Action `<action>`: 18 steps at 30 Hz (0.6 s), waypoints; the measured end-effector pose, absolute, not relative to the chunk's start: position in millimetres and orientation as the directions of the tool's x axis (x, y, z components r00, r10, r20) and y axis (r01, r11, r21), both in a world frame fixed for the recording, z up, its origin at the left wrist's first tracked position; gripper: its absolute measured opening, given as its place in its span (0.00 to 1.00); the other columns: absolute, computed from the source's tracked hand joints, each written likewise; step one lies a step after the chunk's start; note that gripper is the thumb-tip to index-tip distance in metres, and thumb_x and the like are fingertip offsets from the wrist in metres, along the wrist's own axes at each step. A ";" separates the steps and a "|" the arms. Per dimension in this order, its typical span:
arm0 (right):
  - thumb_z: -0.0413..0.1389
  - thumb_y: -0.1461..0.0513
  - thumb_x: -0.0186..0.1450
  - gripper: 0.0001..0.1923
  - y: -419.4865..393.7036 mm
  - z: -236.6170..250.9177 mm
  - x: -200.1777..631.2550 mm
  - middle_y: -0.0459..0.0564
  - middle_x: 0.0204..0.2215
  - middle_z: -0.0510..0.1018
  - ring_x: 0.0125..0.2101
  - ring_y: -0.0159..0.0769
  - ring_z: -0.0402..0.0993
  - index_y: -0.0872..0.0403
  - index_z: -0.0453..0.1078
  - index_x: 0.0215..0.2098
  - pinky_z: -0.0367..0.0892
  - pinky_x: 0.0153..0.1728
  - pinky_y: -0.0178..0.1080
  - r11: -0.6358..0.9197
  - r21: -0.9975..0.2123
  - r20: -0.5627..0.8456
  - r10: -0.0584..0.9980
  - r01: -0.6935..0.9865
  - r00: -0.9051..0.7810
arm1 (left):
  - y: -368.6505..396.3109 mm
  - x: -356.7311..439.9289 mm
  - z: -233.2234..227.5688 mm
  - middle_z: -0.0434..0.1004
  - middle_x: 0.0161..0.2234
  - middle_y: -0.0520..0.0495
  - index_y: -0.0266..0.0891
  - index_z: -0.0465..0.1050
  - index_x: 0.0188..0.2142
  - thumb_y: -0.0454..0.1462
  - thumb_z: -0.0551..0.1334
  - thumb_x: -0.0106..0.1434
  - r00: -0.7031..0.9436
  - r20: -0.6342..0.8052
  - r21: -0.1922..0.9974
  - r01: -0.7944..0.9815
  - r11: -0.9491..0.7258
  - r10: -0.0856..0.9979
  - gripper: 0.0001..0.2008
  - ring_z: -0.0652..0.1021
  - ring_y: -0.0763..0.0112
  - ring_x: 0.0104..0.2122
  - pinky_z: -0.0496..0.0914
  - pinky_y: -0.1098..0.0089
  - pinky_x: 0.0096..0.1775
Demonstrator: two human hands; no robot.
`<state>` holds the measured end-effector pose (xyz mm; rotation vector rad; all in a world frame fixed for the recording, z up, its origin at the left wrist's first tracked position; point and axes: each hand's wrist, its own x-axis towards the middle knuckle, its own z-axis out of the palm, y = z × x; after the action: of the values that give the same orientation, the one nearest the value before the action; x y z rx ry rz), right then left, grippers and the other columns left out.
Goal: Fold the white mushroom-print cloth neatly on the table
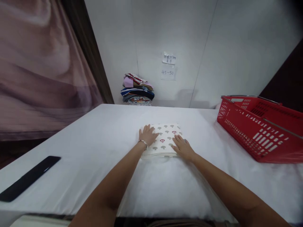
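A folded cream cloth with a small mushroom print (pixel 165 135) lies flat near the middle of the white table (pixel 94 148). My left hand (pixel 148 135) rests palm down on its left edge, fingers spread, with a bracelet at the wrist. My right hand (pixel 182 146) lies flat on the cloth's right front corner, fingers apart. Neither hand grips anything.
A red plastic basket (pixel 258 126) stands at the right of the table. A stack of folded clothes (pixel 137 90) sits at the far edge against the wall, below two paper notes (pixel 168 66). A long black flat object (pixel 28 178) lies at the front left. A pinkish curtain (pixel 40 69) hangs at left.
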<state>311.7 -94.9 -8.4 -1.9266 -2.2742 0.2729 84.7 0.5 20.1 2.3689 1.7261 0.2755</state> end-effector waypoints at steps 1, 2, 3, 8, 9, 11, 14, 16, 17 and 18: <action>0.38 0.50 0.69 0.28 -96.2 -8.6 312.3 0.53 0.66 0.46 0.65 0.43 0.36 0.50 0.50 0.64 0.44 0.59 0.54 0.156 -0.230 -0.004 0.987 0.961 -0.161 | 4.8 84.1 14.7 0.44 0.66 0.43 0.46 0.56 0.61 0.54 0.47 0.62 0.300 0.042 0.264 0.916 -0.300 0.953 0.30 0.46 0.56 0.65 0.44 0.43 0.59; 0.38 0.50 0.69 0.28 -97.7 -7.6 312.7 0.54 0.66 0.46 0.65 0.43 0.36 0.50 0.50 0.64 0.44 0.59 0.54 0.151 -0.230 -0.008 0.987 0.961 -0.158 | 7.8 83.1 8.5 0.43 0.66 0.43 0.47 0.55 0.61 0.53 0.47 0.62 0.299 0.044 0.264 0.917 -0.300 0.953 0.30 0.46 0.56 0.65 0.45 0.43 0.59; 0.38 0.50 0.69 0.27 -98.8 -5.3 312.6 0.54 0.66 0.46 0.65 0.43 0.36 0.50 0.50 0.64 0.44 0.59 0.54 0.148 -0.236 -0.020 0.987 0.960 -0.157 | 9.5 82.0 2.4 0.43 0.66 0.43 0.47 0.54 0.61 0.53 0.47 0.63 0.300 0.043 0.265 0.916 -0.301 0.953 0.30 0.46 0.56 0.65 0.46 0.43 0.59; 0.41 0.48 0.67 0.28 -79.3 22.9 303.6 0.54 0.65 0.49 0.64 0.47 0.38 0.49 0.55 0.61 0.41 0.58 0.58 0.146 -0.266 -0.076 0.982 0.953 -0.172 | 8.8 80.5 -10.3 0.39 0.67 0.45 0.46 0.50 0.63 0.54 0.43 0.63 0.302 0.037 0.237 0.923 -0.302 0.953 0.32 0.43 0.57 0.65 0.45 0.45 0.59; 0.41 0.47 0.67 0.29 -68.8 28.0 301.5 0.55 0.66 0.47 0.65 0.47 0.37 0.51 0.53 0.62 0.38 0.59 0.57 0.141 -0.261 -0.047 0.986 0.955 -0.159 | 8.5 80.8 -9.5 0.39 0.67 0.45 0.45 0.50 0.63 0.54 0.43 0.63 0.300 0.036 0.231 0.926 -0.300 0.953 0.32 0.42 0.57 0.65 0.45 0.45 0.59; 0.40 0.47 0.68 0.32 -44.6 31.7 299.5 0.56 0.66 0.42 0.65 0.44 0.32 0.54 0.48 0.64 0.34 0.60 0.53 0.148 -0.245 0.035 0.989 0.958 -0.144 | 8.2 81.5 -7.3 0.39 0.67 0.45 0.44 0.50 0.63 0.54 0.43 0.63 0.298 0.035 0.229 0.927 -0.298 0.954 0.32 0.43 0.57 0.65 0.46 0.45 0.59; 0.39 0.47 0.68 0.33 -14.0 19.0 304.1 0.56 0.66 0.41 0.65 0.44 0.31 0.56 0.47 0.65 0.36 0.60 0.51 0.049 -0.228 0.032 0.999 0.972 -0.043 | 8.2 81.5 -5.4 0.39 0.67 0.44 0.45 0.50 0.63 0.53 0.44 0.64 0.301 0.030 0.242 0.923 -0.299 0.953 0.31 0.44 0.56 0.65 0.46 0.44 0.59; 0.38 0.47 0.68 0.33 -3.6 4.2 309.9 0.56 0.66 0.42 0.65 0.46 0.32 0.56 0.47 0.65 0.39 0.60 0.52 -0.006 -0.230 0.012 1.000 0.973 0.009 | 8.5 81.1 -5.9 0.40 0.67 0.45 0.47 0.50 0.63 0.53 0.44 0.64 0.303 0.027 0.251 0.921 -0.300 0.953 0.31 0.44 0.56 0.65 0.48 0.44 0.59; 0.38 0.47 0.67 0.33 -1.0 -2.7 312.7 0.55 0.66 0.42 0.65 0.47 0.33 0.56 0.47 0.65 0.40 0.60 0.52 -0.013 -0.237 0.014 1.000 0.971 0.017 | 8.8 80.8 -6.8 0.40 0.67 0.46 0.47 0.50 0.63 0.53 0.44 0.64 0.303 0.028 0.254 0.920 -0.300 0.953 0.31 0.44 0.57 0.65 0.49 0.45 0.59; 0.39 0.46 0.67 0.33 0.5 -8.3 315.1 0.55 0.66 0.42 0.65 0.47 0.33 0.56 0.47 0.65 0.40 0.60 0.52 -0.007 -0.249 0.022 1.000 0.969 0.013 | 9.3 80.5 -7.8 0.40 0.67 0.46 0.47 0.50 0.63 0.53 0.44 0.64 0.303 0.029 0.259 0.918 -0.300 0.953 0.31 0.43 0.57 0.65 0.50 0.46 0.59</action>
<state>315.1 0.5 -8.3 -2.0881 -2.0665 0.2376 80.5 9.3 -7.8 2.3730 1.7290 0.2632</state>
